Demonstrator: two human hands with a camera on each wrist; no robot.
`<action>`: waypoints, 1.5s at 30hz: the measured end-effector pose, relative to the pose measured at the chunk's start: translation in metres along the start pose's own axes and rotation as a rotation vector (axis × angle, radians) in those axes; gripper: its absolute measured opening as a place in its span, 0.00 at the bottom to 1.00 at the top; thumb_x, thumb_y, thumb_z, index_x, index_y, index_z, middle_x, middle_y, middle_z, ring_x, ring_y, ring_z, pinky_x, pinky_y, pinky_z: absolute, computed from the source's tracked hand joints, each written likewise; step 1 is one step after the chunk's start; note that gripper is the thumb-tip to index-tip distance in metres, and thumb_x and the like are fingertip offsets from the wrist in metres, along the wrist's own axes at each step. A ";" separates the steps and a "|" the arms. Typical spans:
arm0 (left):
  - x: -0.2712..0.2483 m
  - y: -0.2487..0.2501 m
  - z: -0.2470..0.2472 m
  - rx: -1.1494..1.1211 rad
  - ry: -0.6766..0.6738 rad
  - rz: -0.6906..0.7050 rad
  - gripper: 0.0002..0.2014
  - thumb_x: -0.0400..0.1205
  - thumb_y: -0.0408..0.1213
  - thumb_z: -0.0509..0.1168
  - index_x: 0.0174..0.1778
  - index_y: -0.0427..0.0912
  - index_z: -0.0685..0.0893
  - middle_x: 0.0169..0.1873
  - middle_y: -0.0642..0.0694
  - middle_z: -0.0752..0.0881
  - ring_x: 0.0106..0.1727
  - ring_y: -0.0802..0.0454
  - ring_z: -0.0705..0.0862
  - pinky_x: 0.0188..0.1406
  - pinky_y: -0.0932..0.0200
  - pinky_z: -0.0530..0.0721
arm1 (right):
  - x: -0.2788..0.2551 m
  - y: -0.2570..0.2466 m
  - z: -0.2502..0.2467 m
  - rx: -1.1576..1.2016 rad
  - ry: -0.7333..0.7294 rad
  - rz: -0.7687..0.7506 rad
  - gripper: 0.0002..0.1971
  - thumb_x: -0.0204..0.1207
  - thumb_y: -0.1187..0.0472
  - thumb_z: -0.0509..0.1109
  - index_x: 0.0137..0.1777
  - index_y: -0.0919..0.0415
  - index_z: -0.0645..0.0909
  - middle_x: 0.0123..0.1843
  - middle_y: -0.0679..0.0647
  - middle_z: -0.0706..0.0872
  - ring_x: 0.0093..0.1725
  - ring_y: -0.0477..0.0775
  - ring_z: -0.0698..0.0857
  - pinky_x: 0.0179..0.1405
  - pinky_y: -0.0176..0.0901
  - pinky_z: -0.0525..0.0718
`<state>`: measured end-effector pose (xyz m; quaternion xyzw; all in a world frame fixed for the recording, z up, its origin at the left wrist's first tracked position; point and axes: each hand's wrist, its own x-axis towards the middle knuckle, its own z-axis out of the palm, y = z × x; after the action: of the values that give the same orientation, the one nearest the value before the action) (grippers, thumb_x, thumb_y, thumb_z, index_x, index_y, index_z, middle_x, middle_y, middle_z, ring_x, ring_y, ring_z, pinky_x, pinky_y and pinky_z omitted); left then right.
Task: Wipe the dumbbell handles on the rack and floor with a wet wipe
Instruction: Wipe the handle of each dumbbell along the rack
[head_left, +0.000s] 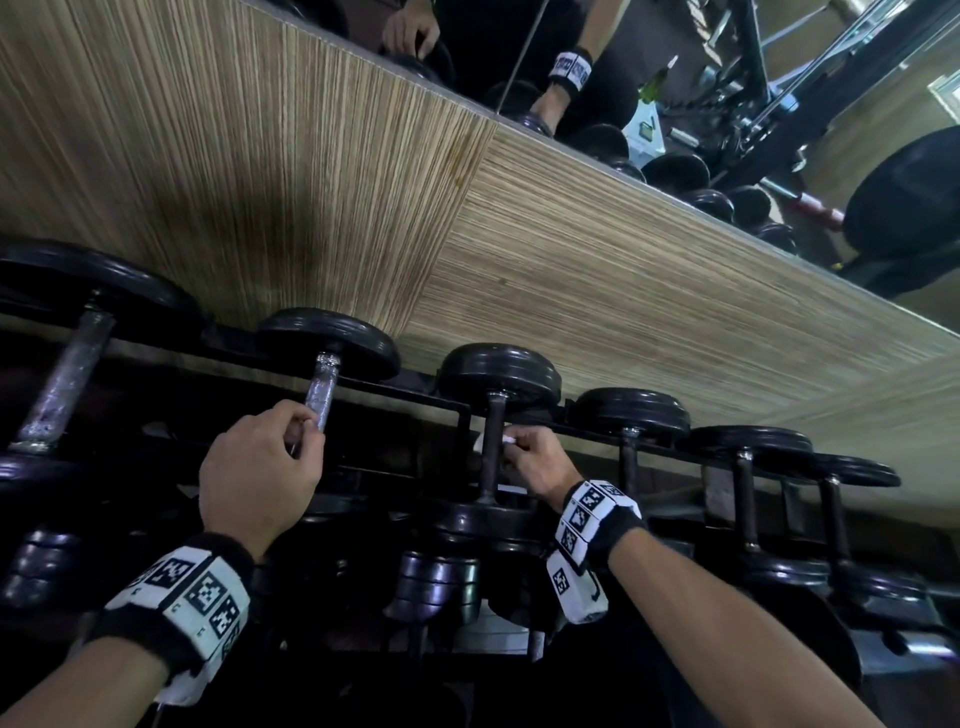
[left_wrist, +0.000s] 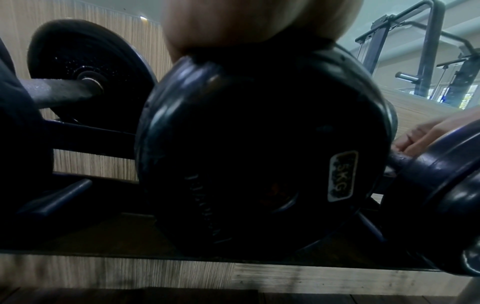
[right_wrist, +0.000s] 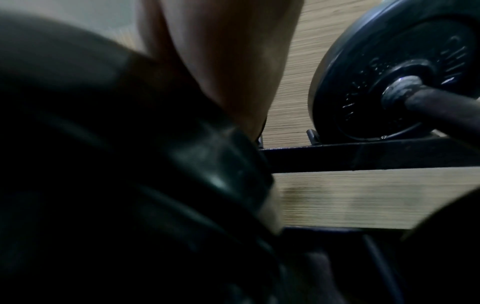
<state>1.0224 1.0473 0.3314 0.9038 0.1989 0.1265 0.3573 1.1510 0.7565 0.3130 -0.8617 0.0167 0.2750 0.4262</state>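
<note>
A row of black dumbbells lies across a black rack (head_left: 415, 397) against a wood-grain wall. My left hand (head_left: 260, 467) grips the lower part of a shiny silver dumbbell handle (head_left: 323, 389). Its near plate (left_wrist: 259, 148), marked 5KG, fills the left wrist view. My right hand (head_left: 535, 460) holds a white wet wipe (head_left: 480, 441) wrapped around the dark handle (head_left: 492, 415) of the neighbouring dumbbell on the right. In the right wrist view, that hand (right_wrist: 221, 61) is a blur above a dark plate, and the wipe is hidden.
More dumbbells continue to the right (head_left: 748, 493) and left (head_left: 67, 384) on the rack, with a lower tier of plates (head_left: 441, 582) beneath. A mirror (head_left: 675, 78) above the wall reflects gym machines. Wood flooring (left_wrist: 233, 275) runs under the rack.
</note>
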 end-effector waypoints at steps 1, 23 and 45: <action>0.000 0.000 0.000 -0.003 0.005 0.001 0.02 0.80 0.36 0.68 0.46 0.46 0.86 0.28 0.56 0.82 0.31 0.50 0.80 0.28 0.53 0.79 | -0.004 0.003 -0.001 0.007 0.000 0.032 0.14 0.84 0.76 0.62 0.49 0.66 0.89 0.43 0.56 0.90 0.41 0.51 0.86 0.43 0.37 0.84; 0.001 -0.002 0.003 0.001 0.007 0.020 0.01 0.79 0.36 0.69 0.42 0.46 0.86 0.25 0.57 0.81 0.28 0.49 0.79 0.26 0.57 0.73 | -0.030 0.004 -0.009 -0.122 -0.115 0.094 0.06 0.78 0.77 0.69 0.45 0.72 0.88 0.38 0.57 0.87 0.35 0.43 0.83 0.42 0.31 0.80; 0.000 0.001 -0.001 -0.024 -0.018 -0.046 0.03 0.81 0.39 0.67 0.42 0.48 0.86 0.24 0.58 0.80 0.27 0.52 0.79 0.26 0.58 0.72 | 0.018 -0.026 -0.009 -0.112 0.195 0.059 0.09 0.84 0.64 0.69 0.48 0.67 0.90 0.36 0.55 0.89 0.34 0.48 0.82 0.39 0.43 0.80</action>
<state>1.0228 1.0467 0.3329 0.8956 0.2148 0.1127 0.3729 1.1771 0.7696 0.3278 -0.9058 0.0682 0.2030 0.3656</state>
